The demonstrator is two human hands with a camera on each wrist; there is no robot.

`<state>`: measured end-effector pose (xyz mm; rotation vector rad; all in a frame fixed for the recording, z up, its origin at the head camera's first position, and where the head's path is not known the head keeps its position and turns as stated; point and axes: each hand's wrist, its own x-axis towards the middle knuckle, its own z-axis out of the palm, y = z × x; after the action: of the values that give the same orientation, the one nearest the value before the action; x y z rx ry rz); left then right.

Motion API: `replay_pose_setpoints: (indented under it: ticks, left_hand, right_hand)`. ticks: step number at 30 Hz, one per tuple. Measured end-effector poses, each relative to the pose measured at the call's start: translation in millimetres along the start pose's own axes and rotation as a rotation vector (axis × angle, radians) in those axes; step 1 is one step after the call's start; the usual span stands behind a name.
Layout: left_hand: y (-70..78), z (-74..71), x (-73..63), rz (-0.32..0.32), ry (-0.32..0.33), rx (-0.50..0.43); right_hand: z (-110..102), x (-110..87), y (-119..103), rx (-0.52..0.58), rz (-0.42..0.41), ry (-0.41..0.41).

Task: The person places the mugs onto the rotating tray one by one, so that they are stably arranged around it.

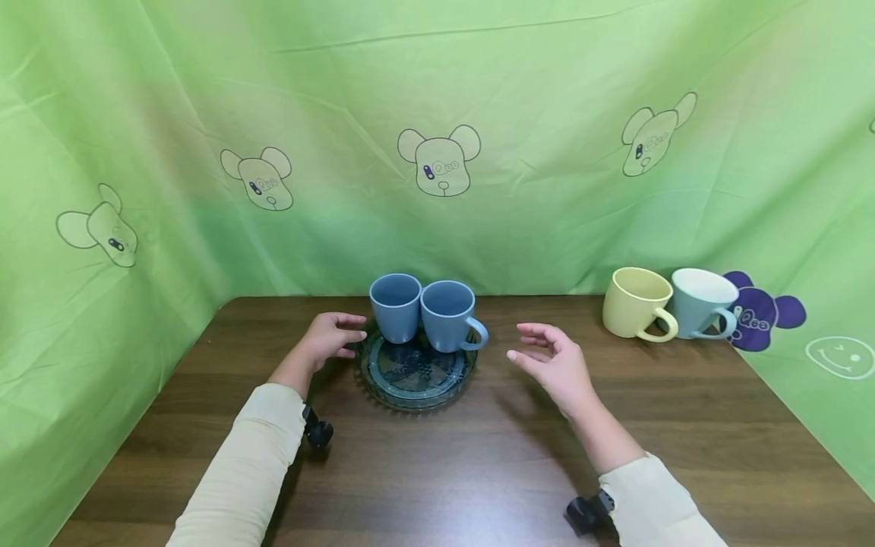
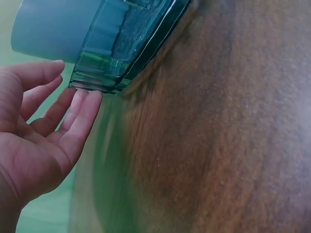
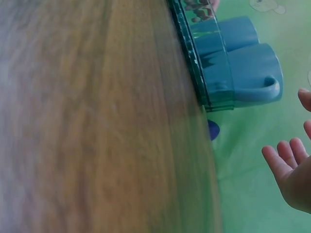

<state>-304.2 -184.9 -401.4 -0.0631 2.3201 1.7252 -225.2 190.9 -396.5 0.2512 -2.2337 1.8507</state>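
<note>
A round glass tray [image 1: 414,403] with a dark blue-green tint stands on the table. Two blue mugs [image 1: 447,325] sit side by side toward its back; the right one's handle points right. At the tray's left side is my left hand [image 1: 323,340], fingers loosely extended. In the left wrist view its fingertips [image 2: 90,104] reach the tray's wall [image 2: 99,73]; whether they press on it I cannot tell. My right hand [image 1: 557,366] hovers to the right of the tray, apart from it, with fingers slightly bent and nothing held.
At the back right of the wooden table [image 1: 437,479] stand a yellow mug [image 1: 632,308] and a light blue mug with a white inside [image 1: 690,308], close together. Green cloth [image 1: 328,91] with cartoon mouse heads hangs behind and at both sides.
</note>
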Motion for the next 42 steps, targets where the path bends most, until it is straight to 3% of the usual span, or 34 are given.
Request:
replay_pose_setpoints:
  ticks: [14,42]
  left_hand:
    - [-3.0,-1.4,0.2,-0.052,-0.075,-0.026]
    - [-15.9,3.3,-14.2,-0.012,-0.038,-0.169]
  right_hand:
    - [-25.6,-9.6,-6.5,0.039,-0.062,0.045]
    - [-65.7,-19.1,-6.1,0.069,-0.103,0.161]
